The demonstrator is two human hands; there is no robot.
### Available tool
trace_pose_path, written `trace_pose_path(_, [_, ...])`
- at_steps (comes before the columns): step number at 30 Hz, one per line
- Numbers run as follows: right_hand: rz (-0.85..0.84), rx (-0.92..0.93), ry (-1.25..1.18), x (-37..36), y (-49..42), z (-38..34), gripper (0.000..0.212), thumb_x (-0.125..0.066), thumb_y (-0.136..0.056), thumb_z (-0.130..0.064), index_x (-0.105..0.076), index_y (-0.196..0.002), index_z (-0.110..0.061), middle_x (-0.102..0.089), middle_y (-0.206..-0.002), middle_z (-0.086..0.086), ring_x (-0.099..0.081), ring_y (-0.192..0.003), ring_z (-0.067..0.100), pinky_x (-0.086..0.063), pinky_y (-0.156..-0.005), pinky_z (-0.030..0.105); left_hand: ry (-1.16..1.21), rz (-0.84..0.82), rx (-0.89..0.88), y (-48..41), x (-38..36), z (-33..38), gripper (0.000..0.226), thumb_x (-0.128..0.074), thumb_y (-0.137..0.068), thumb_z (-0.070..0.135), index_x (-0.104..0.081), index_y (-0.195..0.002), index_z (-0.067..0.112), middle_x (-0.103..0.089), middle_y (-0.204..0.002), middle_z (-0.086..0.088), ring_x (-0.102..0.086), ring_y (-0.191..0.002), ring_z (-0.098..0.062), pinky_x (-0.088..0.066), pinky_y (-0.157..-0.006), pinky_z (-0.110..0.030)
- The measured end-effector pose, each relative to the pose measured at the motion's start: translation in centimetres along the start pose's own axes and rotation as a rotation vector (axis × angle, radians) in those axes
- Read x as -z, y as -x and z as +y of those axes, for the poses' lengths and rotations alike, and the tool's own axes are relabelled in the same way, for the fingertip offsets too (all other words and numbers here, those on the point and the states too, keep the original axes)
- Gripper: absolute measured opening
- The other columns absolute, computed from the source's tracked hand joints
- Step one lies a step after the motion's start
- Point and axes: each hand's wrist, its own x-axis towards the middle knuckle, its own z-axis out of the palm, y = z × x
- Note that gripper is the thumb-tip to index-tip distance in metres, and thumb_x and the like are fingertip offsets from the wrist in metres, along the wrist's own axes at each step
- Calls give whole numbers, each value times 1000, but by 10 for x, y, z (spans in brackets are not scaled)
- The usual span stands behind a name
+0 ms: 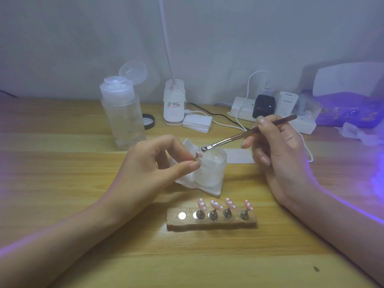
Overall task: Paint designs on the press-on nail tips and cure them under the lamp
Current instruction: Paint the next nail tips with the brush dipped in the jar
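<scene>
The left hand (158,163) pinches a nail tip (199,155) by the jar (209,172), mid-bench; the right hand (276,146) grips the brush (239,136), its long axis slanting down-left, bristles just beside the tip.

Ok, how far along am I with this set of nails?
Done, by the look of it: four pink nail tips with white dots stand on the wooden magnetic holder. In hand: the left hand pinches a fifth pink tip while the right hand holds the brown-handled brush to it. Left: finishing that tip, setting it on the empty silver magnet, and curing under the white lamp glowing purple.
</scene>
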Motion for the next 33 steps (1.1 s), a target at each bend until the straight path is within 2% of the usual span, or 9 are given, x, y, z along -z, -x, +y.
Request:
trace_pose_path(3, [-59, 33, 2, -1, 1, -1, 16, -57, -97, -25, -52, -83, -22, -71, -65, 6, -29, -38, 8, -30, -42, 14, 23, 1, 10, 0, 0, 1, 20, -82, -77, 32, -67, -71, 20, -52, -49, 26, -39, -42, 1, -27, -46, -4])
trace_pose_path(5, [-31, 12, 44, -1, 1, 1, 18, -56, -99, -21, -52, -82, -20, -70, -63, 7, -28, -37, 8, -29, -42, 14, 45, 6, 22, 0, -1, 3, 20, -77, -74, 36, -67, -71, 19, -52, -48, 25, -38, -41, 1, -27, -45, -4])
trace_pose_path(8, [23, -20, 20, 0, 0, 1, 18, -55, -100, -20, -51, -83, -19, -68, -60, 5, -28, -37, 7, -25, -41, 16, 60, 0, 27, 0, -1, 4, 18, -75, -73, 34, -67, -71, 18, -52, -48, 25, -38, -41, 1, -27, -45, -4])
trace_pose_path(12, [-46, 3, 0, -1, 0, 0, 15, -55, -100, -23, -51, -85, -21, -69, -64, 4, -26, -38, 7, -23, -41, 17, 62, -9, 28, 0, 0, 3, 19, -81, -77, 30, -66, -71, 19, -51, -48, 24, -37, -41, 1, -27, -45, -4])
trace_pose_path(17, [12, -38, 21, 0, -1, 1, 18, -56, -99, -20, -51, -82, -20, -67, -60, 5, -26, -38, 7, -24, -41, 16, 64, -4, 33, 0, 0, 2, 15, -77, -76, 31, -67, -71, 21, -51, -48, 24, -36, -41, 1, -26, -45, -3])
trace_pose_path(21, [-51, -6, 14, 0, 0, 0, 14, -57, -97, -27, -51, -85, -22, -70, -65, 5, -26, -39, 8, -25, -42, 16, 64, -5, 38, 0, -1, 4, 22, -83, -75, 35, -66, -69, 21, -51, -48, 23, -37, -42, 0, -27, -46, -4])
trace_pose_path(26, [15, -49, 24, 1, -1, 1, 16, -56, -99, -21, -50, -85, -20, -67, -60, 6, -24, -39, 8, -24, -41, 16, 83, -1, 55, 0, -1, 7, 22, -73, -71, 37, -66, -70, 16, -51, -46, 23, -36, -40, -1, -26, -45, -5])
trace_pose_path(29, [-14, -12, -18, 1, 0, 0, 16, -56, -100, -24, -51, -84, -22, -69, -63, 4, -26, -38, 7, -23, -41, 16, 80, -4, 60, 0, -1, 8, 22, -74, -71, 37, -66, -70, 17, -51, -46, 23, -37, -40, 0, -27, -45, -5])
trace_pose_path(33, [-31, -13, 50, 0, 0, 0, 16, -57, -99, -23, -51, -84, -20, -69, -63, 6, -26, -39, 8, -26, -42, 15, 87, -9, 58, 0, 0, 6, 20, -74, -72, 37, -66, -70, 19, -52, -47, 24, -36, -40, 0, -27, -45, -4])
